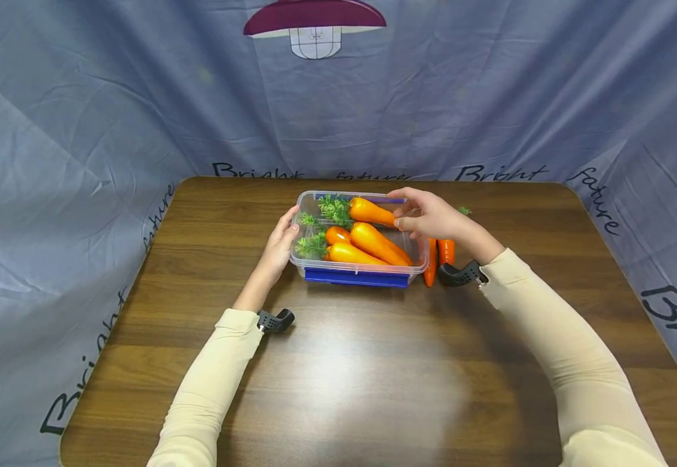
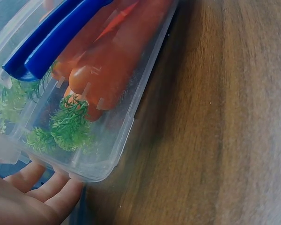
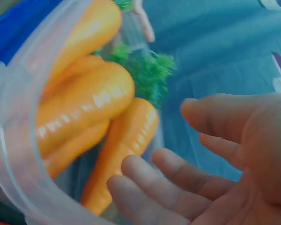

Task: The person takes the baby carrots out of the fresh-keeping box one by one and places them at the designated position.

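Observation:
A clear plastic container [image 1: 358, 279] with blue clips holds several orange carrots [image 1: 376, 241] with green tops [image 1: 312, 245]. At its left end, my left hand [image 1: 274, 251] grips the wall, thumb by the rim; in the left wrist view the fingers [image 2: 61, 190] bend against the container's end [image 2: 96, 171]. My right hand [image 1: 432, 217] is over the right end, beside the tip of the rear carrot [image 1: 370, 211]. In the right wrist view that hand [image 3: 234, 154] has its fingers spread and relaxed, near a carrot [image 3: 131, 136] but not closed round it.
Two more carrots, redder orange [image 1: 430, 263], lie on the wooden table [image 1: 338, 389] just right of the container, partly hidden under my right hand and wrist. A bit of green top [image 1: 464, 211] shows behind that wrist. Blue-grey printed cloth [image 1: 338, 117] surrounds the table's back and sides.

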Demonstrator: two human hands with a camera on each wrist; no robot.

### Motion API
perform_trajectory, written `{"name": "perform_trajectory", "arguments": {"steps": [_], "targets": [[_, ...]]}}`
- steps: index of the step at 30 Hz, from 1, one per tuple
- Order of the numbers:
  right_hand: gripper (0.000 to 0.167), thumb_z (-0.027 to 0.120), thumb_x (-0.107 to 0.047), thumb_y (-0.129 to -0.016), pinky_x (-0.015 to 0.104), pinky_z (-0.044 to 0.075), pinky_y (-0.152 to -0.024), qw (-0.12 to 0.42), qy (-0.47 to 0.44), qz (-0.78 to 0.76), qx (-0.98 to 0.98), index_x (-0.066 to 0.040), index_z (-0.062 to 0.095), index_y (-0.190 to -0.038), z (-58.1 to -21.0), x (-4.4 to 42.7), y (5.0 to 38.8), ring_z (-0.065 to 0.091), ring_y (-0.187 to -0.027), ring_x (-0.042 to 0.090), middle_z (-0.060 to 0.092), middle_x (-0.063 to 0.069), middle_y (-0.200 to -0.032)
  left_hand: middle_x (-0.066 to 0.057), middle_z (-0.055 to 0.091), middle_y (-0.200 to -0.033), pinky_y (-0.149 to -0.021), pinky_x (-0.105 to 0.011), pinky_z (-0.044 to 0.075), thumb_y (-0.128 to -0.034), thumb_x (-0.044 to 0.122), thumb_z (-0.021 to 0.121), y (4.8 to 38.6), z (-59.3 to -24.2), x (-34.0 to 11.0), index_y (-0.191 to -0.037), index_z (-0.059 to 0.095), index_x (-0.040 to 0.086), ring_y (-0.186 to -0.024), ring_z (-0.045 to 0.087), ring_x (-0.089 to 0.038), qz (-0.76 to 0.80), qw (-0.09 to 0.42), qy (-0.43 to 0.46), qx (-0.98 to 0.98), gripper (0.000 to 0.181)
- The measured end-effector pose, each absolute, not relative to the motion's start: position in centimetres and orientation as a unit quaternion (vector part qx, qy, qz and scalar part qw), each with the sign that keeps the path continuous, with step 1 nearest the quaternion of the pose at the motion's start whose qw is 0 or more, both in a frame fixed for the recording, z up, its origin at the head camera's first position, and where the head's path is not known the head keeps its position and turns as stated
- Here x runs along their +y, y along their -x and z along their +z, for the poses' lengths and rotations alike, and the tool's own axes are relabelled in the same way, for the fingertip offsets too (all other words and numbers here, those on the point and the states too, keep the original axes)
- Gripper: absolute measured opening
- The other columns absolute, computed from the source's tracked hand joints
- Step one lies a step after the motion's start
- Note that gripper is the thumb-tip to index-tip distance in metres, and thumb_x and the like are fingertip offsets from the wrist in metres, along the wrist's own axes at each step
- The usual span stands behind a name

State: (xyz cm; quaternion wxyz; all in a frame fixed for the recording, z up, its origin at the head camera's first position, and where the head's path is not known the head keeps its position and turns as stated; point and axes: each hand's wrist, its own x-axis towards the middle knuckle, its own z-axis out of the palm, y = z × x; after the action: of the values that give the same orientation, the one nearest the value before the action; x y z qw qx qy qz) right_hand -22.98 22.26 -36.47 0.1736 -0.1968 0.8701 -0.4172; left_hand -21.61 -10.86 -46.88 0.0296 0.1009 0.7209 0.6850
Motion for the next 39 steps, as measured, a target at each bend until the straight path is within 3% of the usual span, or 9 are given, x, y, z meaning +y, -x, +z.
{"name": "perform_trajectory", "arguments": {"steps": [5, 10, 19, 26, 39], "targets": [[0.057, 0.066, -0.001, -0.096, 0.046, 0.057, -0.084, 0.206, 0.251, -0.363, 0.874, 0.002, 0.043, -0.148, -37.8, 20.6, 23.1, 0.060, -0.116, 0.040, 0.057, 0.029, -0.131, -0.016, 0.020, -0.165, -0.120, -0.048, 0.020, -0.1102, 0.012, 0.035, 21.5, -47.0, -10.9, -0.158, 0.030, 0.003, -0.148, 0.024, -0.033, 0.685, 0.034, -0.097, 0.721, 0.049], [0.062, 0.069, -0.003, -0.093, 0.050, 0.050, -0.097, 0.210, 0.263, -0.308, 0.890, -0.003, 0.044, -0.151, -38.9, 19.2, 23.0, 0.060, -0.119, 0.038, 0.061, 0.026, -0.130, -0.016, 0.020, -0.165, -0.119, -0.049, 0.021, -0.1104, 0.012, 0.035, 21.5, -47.2, -10.8, -0.158, 0.029, 0.003, -0.147, 0.026, -0.034, 0.683, 0.036, -0.099, 0.722, 0.049], [0.073, 0.074, -0.001, -0.087, 0.051, 0.052, -0.095, 0.182, 0.264, -0.278, 0.906, -0.006, 0.042, -0.152, -40.0, 18.2, 23.1, 0.064, -0.112, 0.039, 0.063, 0.028, -0.124, -0.017, 0.021, -0.165, -0.119, -0.050, 0.023, -0.1099, 0.011, 0.035, 21.6, -47.1, -10.7, -0.157, 0.030, 0.002, -0.147, 0.026, -0.035, 0.691, 0.033, -0.103, 0.715, 0.049], [0.072, 0.069, 0.003, -0.088, 0.050, 0.049, -0.097, 0.200, 0.291, -0.275, 0.894, -0.005, 0.041, -0.153, -39.9, 17.6, 23.0, 0.058, -0.112, 0.035, 0.055, 0.022, -0.137, -0.017, 0.022, -0.164, -0.119, -0.049, 0.024, -0.1098, 0.010, 0.035, 21.6, -46.8, -10.8, -0.157, 0.030, 0.003, -0.146, 0.027, -0.035, 0.692, 0.031, -0.100, 0.714, 0.048], [0.071, 0.071, 0.003, -0.090, 0.051, 0.053, -0.091, 0.130, 0.281, -0.356, 0.881, -0.003, 0.038, -0.153, -38.6, 19.6, 23.0, 0.059, -0.112, 0.039, 0.055, 0.024, -0.136, -0.017, 0.021, -0.165, -0.120, -0.047, 0.020, -0.1098, 0.010, 0.035, 21.7, -47.0, -10.8, -0.157, 0.030, 0.001, -0.148, 0.024, -0.033, 0.689, 0.023, -0.105, 0.717, 0.048]]}}
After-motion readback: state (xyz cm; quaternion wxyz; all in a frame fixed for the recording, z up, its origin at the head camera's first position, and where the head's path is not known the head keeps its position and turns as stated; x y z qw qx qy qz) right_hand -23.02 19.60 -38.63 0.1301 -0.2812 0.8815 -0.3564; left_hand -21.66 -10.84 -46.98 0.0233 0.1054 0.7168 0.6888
